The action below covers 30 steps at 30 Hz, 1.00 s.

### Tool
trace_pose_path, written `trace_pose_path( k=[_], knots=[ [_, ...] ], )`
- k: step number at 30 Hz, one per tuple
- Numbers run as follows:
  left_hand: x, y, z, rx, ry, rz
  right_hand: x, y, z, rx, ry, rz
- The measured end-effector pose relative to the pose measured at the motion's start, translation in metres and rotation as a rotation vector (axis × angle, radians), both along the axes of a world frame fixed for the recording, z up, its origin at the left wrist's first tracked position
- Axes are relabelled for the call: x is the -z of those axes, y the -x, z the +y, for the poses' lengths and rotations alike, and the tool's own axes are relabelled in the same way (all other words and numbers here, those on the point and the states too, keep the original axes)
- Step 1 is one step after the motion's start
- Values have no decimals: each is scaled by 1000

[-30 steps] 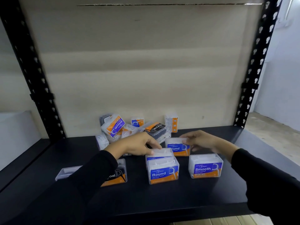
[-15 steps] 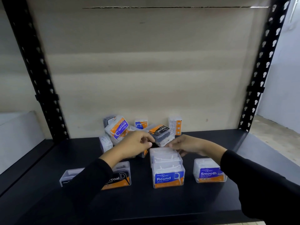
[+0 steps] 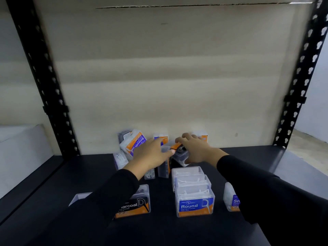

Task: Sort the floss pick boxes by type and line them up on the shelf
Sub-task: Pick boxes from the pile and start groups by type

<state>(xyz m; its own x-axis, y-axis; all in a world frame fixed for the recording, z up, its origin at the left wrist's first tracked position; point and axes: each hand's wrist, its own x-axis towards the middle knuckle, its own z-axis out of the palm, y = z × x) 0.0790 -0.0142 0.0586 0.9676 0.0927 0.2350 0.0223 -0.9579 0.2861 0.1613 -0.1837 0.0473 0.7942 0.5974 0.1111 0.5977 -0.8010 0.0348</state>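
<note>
Now | left hand (image 3: 150,154) spread over pile | right hand (image 3: 194,150) cupping Charcoal box (image 3: 180,151) | front label "Round" (image 3: 194,205)

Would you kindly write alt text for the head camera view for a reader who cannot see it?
Two hands, the left hand and right hand, reach into a jumbled pile of floss boxes at the back of a black shelf. Nearer the front, Charcoal, Round and Smooth boxes stand sorted.
</note>
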Motion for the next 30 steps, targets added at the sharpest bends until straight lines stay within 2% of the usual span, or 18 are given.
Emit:
trace_pose_path(
  k=[5, 9, 11, 14, 19, 25, 30],
  knots=[
    [1, -6, -6, 72, -60, 74, 9, -4, 3, -25, -65, 47],
    [-5, 0, -1, 105, -2, 76, 5, -1, -6, -23, -98, -38],
    [-13, 9, 6, 119, 53, 71, -2, 2, -12, 5, -185, -62],
    [-28, 28, 25, 117, 253, 15, -19, 12, -16, 31, -326, -41],
    [-45, 65, 88, 149, 644, -72, -47, 43, -1, -29, -383, 38],
    [-24, 112, 169, 70, 821, -95, -54, 79, 44, -146, -247, 158],
    [15, 128, 197, -4, 937, -41, -38, 95, 78, -212, -149, 253]
  ],
)
